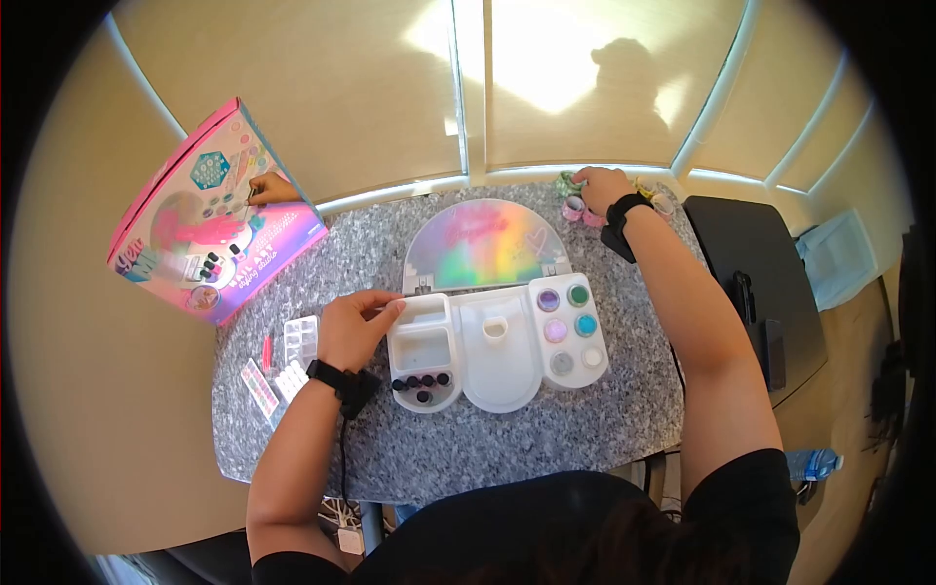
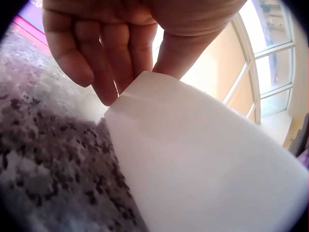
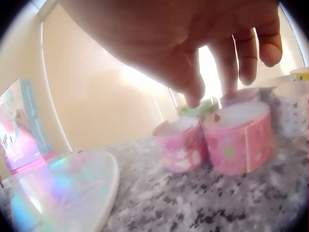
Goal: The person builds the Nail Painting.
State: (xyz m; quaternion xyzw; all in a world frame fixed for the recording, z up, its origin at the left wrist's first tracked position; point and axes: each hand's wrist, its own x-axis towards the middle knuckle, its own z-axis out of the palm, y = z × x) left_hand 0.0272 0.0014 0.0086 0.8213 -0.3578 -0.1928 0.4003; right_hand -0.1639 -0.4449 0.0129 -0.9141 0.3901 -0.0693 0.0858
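My left hand holds the upper left corner of the white tray; in the left wrist view the fingers and thumb of this hand lie on either side of the tray's corner. At the table's far edge, my right hand is over small patterned rolls. The right wrist view has this hand with fingers pointing down, above a green roll and a purple roll; whether they touch is unclear. Two pink rolls stand nearer.
A shiny half-round lid lies behind the tray, which bears small dark-capped bottles and colored pots. A printed box stands at the left. Small white trays lie nearby; a dark surface is at the right.
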